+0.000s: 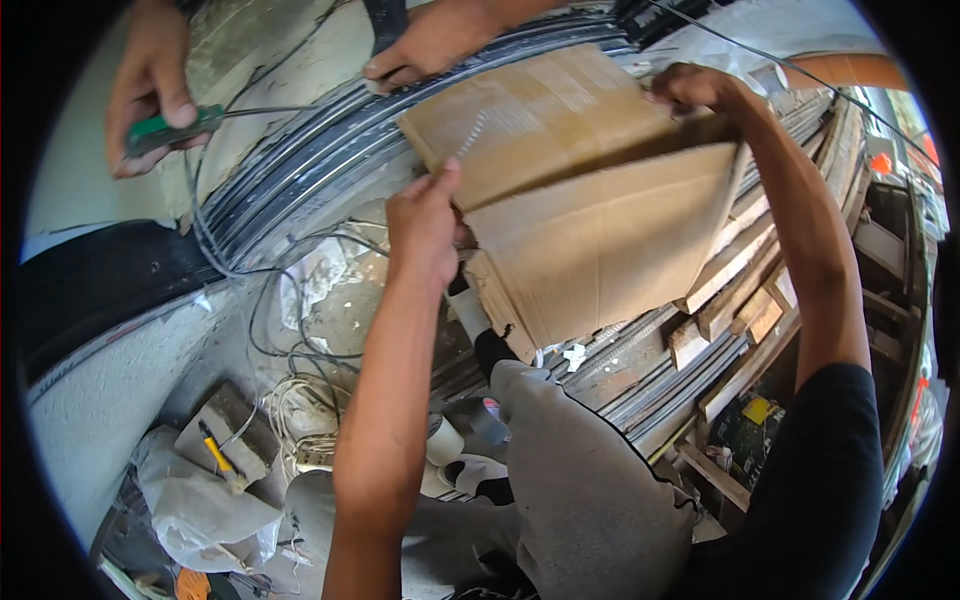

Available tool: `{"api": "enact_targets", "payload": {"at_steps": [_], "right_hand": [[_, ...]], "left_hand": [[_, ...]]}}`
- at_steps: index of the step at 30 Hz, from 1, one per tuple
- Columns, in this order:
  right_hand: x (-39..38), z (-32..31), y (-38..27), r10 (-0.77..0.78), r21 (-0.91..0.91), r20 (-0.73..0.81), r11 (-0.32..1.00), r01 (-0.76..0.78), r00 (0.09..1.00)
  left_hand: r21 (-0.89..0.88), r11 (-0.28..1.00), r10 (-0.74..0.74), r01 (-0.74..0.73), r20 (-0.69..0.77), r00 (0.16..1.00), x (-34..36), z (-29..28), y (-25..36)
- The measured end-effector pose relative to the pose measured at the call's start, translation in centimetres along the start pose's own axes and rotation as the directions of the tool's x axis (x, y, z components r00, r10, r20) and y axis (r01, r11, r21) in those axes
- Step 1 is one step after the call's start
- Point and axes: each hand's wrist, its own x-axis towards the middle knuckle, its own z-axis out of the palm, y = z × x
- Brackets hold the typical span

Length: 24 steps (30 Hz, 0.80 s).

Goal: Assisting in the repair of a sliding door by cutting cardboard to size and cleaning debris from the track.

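A brown cardboard box (605,245) with an open flap lies tilted in front of me. My left hand (422,225) is closed on its left edge, thumb on top of the cardboard. At the box's far right corner, my right hand (692,88) grips the edge with curled fingers. Another person's hand (155,90) at the upper left holds a screwdriver (178,130) with a green handle. That person's other hand (430,45) grasps a dark strip or handle (385,22), whose kind I cannot make out, just beyond the box.
Black ribbed tubing or profiles (300,165) run behind the box. Wooden planks (735,280) and metal rods (690,375) lie to the right. Loose cable (300,425), a plastic bag (200,500) and a yellow-handled tool (215,447) are at the lower left.
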Motion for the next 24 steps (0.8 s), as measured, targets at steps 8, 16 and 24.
{"api": "enact_targets", "payload": {"at_steps": [8,16,24], "right_hand": [[-0.6,0.1,0.6,0.048,0.08,-0.029,0.996,-0.045,0.998],[6.2,-1.8,3.2,0.145,0.087,-0.073,0.987,-0.138,0.987],[2.8,-1.2,0.2,0.008,-0.251,-0.112,0.967,-0.036,0.994]], "left_hand": [[0.16,0.973,0.175,-0.168,-0.033,0.984,-0.8,0.2,0.2],[0.15,0.975,0.183,-0.164,-0.12,0.976,5.4,1.3,0.0],[0.087,0.962,0.265,-0.26,-0.052,0.963,5.5,2.0,-1.1]]}}
